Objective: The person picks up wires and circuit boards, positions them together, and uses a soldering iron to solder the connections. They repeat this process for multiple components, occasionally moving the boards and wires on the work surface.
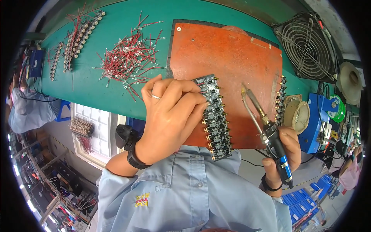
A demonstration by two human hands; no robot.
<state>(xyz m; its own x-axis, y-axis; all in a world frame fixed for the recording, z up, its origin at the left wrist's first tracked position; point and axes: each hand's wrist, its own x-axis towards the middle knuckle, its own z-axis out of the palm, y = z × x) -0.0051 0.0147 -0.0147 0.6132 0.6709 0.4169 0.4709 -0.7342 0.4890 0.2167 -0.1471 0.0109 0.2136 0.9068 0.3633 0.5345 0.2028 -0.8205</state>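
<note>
Green bench mat (pixel 116 34) runs across the frame, with an orange-brown rectangular heat pad (pixel 228 62) laid on it as the work surface, presumably to shield the mat from solder heat.

Left hand (pixel 170 116) sits at the pad's near-left edge. Fingers (pixel 181 91) are curled and pressed onto a long black strip of small circuit boards with brass pins along both edges (pixel 216 118); fingertips rest on the strip's far-left end, and the strip runs toward the body past the palm. Looks like a hold-down grip, steadying the panel flat on the pad. Whether something small is also pinched under the fingertips can't be made out.

Right hand (pixel 284 152) is clenched around the black-and-blue handle of a soldering iron (pixel 266 127), pencil style. Metal tip angles up and away from the knuckles, hovering just right of the strip, not touching it. Tip is clear of the boards, so no joint is being made at this instant.

Beyond the left fingertips: loose pile of short red wires with stripped ends (pixel 127 58). Further left, rows of finished wired assemblies (pixel 79 36). Right of the iron hand: round tip-cleaning sponge holder (pixel 297 114), blue soldering station box (pixel 319 120), and a grey grilled extraction fan (pixel 307 46) at the far corner, likely positioned to pull fumes off the pad.
</note>
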